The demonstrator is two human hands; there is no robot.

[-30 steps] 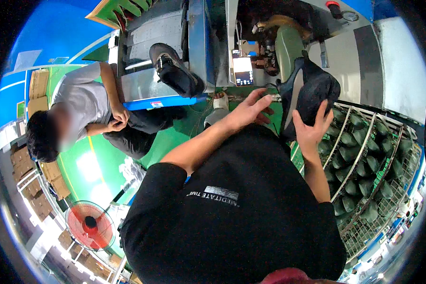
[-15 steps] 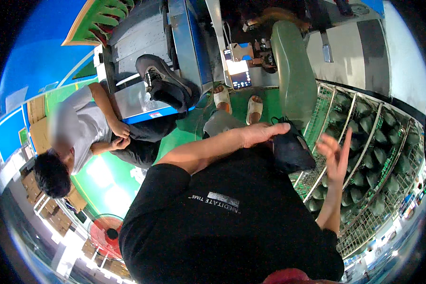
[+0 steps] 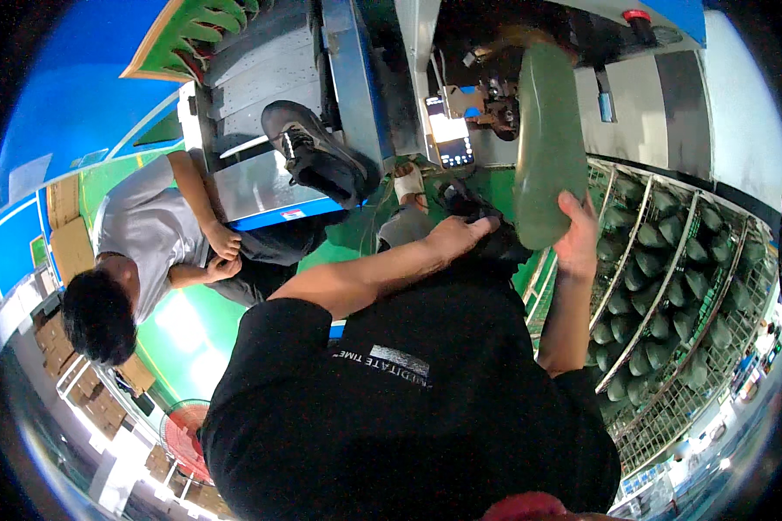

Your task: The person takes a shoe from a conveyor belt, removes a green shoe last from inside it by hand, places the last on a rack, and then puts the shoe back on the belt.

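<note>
My left hand [image 3: 460, 236] is closed on a black shoe upper [image 3: 502, 247] in front of my chest, thumb on top. Part of the upper is lost against my black shirt. My right hand [image 3: 579, 233] grips the near end of a long, smooth green shoe last [image 3: 547, 148], thumb on its upper face and fingers round the right side. The last's near end is beside the upper; whether they touch I cannot tell. A finished dark shoe [image 3: 313, 156] rests on the steel bench to the left.
To the right stands a wire rack [image 3: 669, 295] filled with green lasts. A lit phone [image 3: 449, 130] and small machine parts are ahead. A co-worker in a grey shirt [image 3: 148, 208] sits at left by the metal bench [image 3: 261, 187]. A red fan [image 3: 187, 434] stands behind.
My right hand, free with fingers spread before, has moved left and taken hold of the green last. My left hand has moved slightly left with the black upper.
</note>
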